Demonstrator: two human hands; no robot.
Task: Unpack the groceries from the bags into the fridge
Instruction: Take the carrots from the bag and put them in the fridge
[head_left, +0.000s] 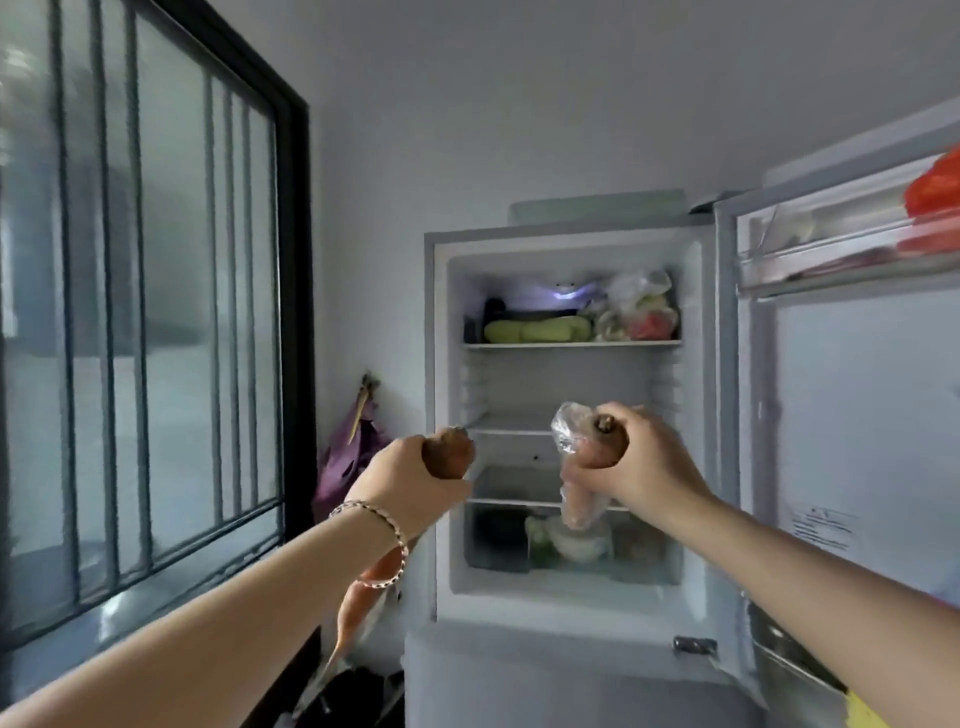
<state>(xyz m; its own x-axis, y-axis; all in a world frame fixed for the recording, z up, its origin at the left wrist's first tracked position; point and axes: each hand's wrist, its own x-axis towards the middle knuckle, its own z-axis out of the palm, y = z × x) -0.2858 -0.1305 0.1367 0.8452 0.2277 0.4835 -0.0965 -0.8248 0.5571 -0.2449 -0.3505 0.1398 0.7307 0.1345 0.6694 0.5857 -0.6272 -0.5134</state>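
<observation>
bare carrot sits in the left hand, whose fingers wrap its thick end. it is dusty orange-brown up top with the stub pointing to twelve o'clock, and it tapers to a thin, brighter orange tip that hangs past the wrist toward seven o'clock. a beaded bracelet circles that wrist. the right hand is clamped on a second carrot. its brown stem scar shows at the top, and its lower length looks paler inside a crinkled clear plastic bag, pointing to six o'clock. the two hands are held up well apart in front of the open fridge, level with its middle shelves. at twelve o'clock inside, the top shelf carries pale green squash and bagged vegetables. at six o'clock the crisper drawer holds greens. the door stands open at three o'clock, with a red bag in its upper rack. a barred window fills nine o'clock, and a purple bag hangs between it and the fridge.
</observation>
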